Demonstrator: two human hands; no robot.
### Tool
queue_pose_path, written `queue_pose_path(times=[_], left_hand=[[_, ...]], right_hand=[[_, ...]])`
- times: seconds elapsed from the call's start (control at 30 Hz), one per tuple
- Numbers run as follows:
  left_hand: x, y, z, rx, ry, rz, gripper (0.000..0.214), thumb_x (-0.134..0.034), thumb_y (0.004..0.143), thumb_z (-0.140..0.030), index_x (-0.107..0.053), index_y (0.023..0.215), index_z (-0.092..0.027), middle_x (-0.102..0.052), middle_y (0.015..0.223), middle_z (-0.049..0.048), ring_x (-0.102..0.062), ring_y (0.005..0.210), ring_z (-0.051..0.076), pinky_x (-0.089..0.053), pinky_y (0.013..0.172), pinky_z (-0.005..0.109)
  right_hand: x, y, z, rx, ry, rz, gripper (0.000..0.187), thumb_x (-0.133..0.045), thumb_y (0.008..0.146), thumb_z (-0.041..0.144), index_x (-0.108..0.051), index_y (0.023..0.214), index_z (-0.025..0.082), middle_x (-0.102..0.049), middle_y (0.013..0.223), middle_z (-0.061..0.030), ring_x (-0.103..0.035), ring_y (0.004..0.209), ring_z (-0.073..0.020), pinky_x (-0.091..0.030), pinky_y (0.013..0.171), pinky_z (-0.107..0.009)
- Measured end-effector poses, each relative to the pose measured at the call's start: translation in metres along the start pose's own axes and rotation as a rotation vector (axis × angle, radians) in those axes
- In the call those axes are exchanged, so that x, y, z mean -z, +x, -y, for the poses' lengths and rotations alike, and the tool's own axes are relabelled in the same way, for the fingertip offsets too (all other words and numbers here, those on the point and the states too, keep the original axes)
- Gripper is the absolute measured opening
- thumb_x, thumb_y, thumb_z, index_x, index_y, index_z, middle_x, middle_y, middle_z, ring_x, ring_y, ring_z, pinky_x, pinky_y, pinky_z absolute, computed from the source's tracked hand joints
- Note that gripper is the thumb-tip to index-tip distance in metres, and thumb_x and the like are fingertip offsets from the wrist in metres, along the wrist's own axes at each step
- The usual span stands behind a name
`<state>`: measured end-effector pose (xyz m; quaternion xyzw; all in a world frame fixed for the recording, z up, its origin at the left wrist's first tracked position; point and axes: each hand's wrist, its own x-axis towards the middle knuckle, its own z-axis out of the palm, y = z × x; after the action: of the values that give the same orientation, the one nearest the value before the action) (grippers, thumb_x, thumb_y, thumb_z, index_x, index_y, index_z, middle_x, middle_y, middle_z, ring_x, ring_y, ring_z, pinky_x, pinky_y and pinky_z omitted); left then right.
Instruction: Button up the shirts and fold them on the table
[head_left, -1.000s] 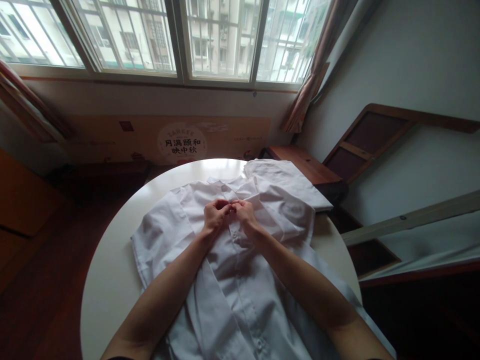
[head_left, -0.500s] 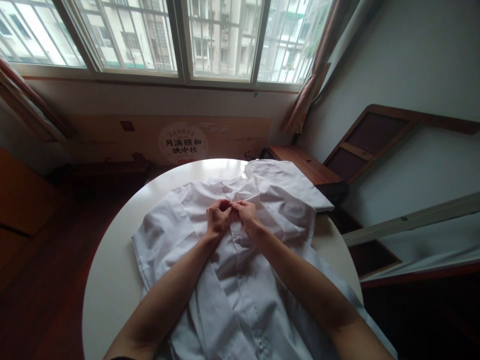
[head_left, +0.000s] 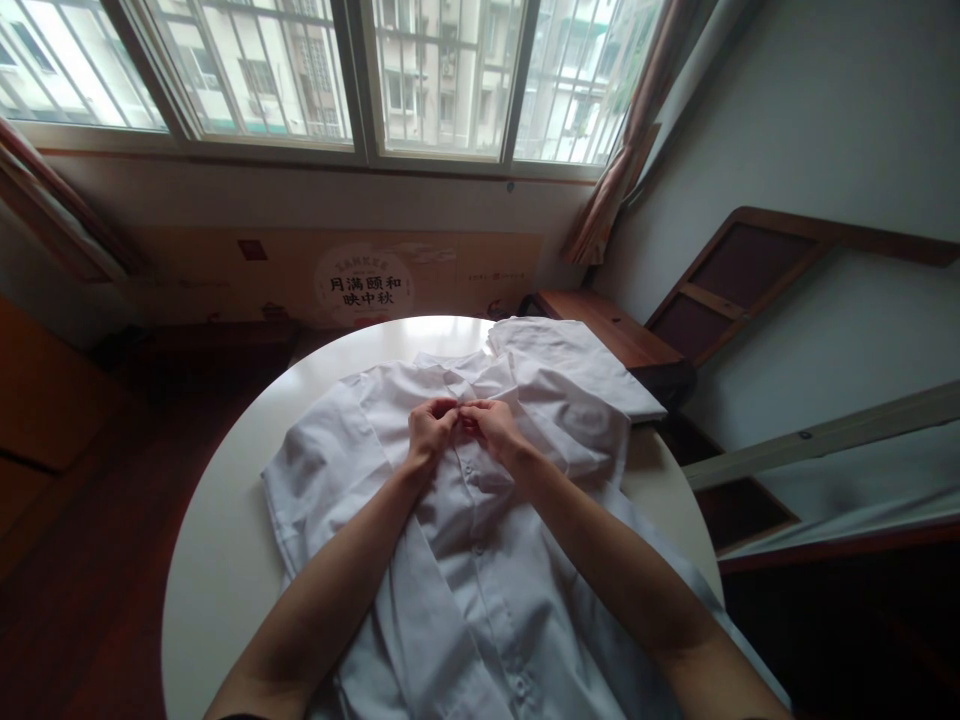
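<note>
A white button-up shirt (head_left: 341,450) lies spread on a round white table (head_left: 214,560), its collar toward the far edge. Both hands meet on the front opening just below the collar. My left hand (head_left: 430,428) is closed in a pinch on the shirt's front edge. Beside it, touching or nearly so, my right hand (head_left: 491,425) also pinches the shirt front. The fingertips hide whatever small part lies between them. Lower down the front, several buttons (head_left: 520,686) show along the placket.
Folded white cloth (head_left: 581,360) lies at the table's far right, partly past the edge. Behind it stands a wooden bench or cabinet (head_left: 600,325). A long printed panel (head_left: 262,280) leans below the window. A wooden chair back (head_left: 739,270) is at right.
My left hand has turned slightly and its fingers have drawn in closer to the right fingertips. The shirt lies almost the same.
</note>
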<state>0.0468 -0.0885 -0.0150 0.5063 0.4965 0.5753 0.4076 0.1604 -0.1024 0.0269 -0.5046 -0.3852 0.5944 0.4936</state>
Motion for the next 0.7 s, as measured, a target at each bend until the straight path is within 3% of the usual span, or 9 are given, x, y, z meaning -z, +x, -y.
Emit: queue_pose_path(times=[0.17,0.33,0.53,0.7], left_hand=[[0.0,0.001,-0.001,0.003,-0.002,-0.013,0.015,-0.067,0.066,-0.024,-0.07,0.077,-0.015,-0.07,0.075,0.0052,-0.063,0.068,0.016,-0.049,0.066,0.026],[-0.001,-0.002,-0.005,0.026,0.03,-0.058,0.015,-0.07,0.066,-0.029,-0.07,0.074,-0.016,-0.07,0.071,0.0048,-0.063,0.064,0.016,-0.048,0.062,0.025],[-0.002,-0.006,-0.008,-0.051,0.156,-0.103,0.011,-0.063,0.072,-0.026,-0.07,0.076,-0.018,-0.07,0.072,0.0047,-0.062,0.064,0.016,-0.046,0.064,0.026],[-0.001,-0.007,-0.005,-0.072,0.111,-0.066,0.01,-0.062,0.072,-0.024,-0.069,0.075,-0.018,-0.069,0.073,0.0042,-0.061,0.066,0.016,-0.046,0.065,0.025]], right_hand=[[-0.001,0.002,0.001,0.112,-0.215,-0.009,0.01,-0.06,0.07,0.023,-0.059,0.063,0.016,-0.058,0.056,-0.0001,-0.052,0.049,-0.0101,-0.044,0.05,-0.023],[-0.002,0.006,-0.008,0.258,-0.484,-0.152,0.011,-0.056,0.074,0.023,-0.058,0.065,0.017,-0.059,0.059,-0.0007,-0.053,0.054,-0.0118,-0.042,0.052,-0.023],[-0.015,0.004,-0.016,0.263,-0.601,-0.333,0.01,-0.05,0.079,0.023,-0.058,0.076,0.019,-0.063,0.075,-0.0047,-0.057,0.065,-0.0146,-0.044,0.062,-0.025],[-0.013,0.005,-0.018,0.294,-0.592,-0.345,0.008,-0.051,0.078,0.024,-0.057,0.075,0.02,-0.063,0.075,-0.0043,-0.056,0.066,-0.0142,-0.044,0.062,-0.024]])
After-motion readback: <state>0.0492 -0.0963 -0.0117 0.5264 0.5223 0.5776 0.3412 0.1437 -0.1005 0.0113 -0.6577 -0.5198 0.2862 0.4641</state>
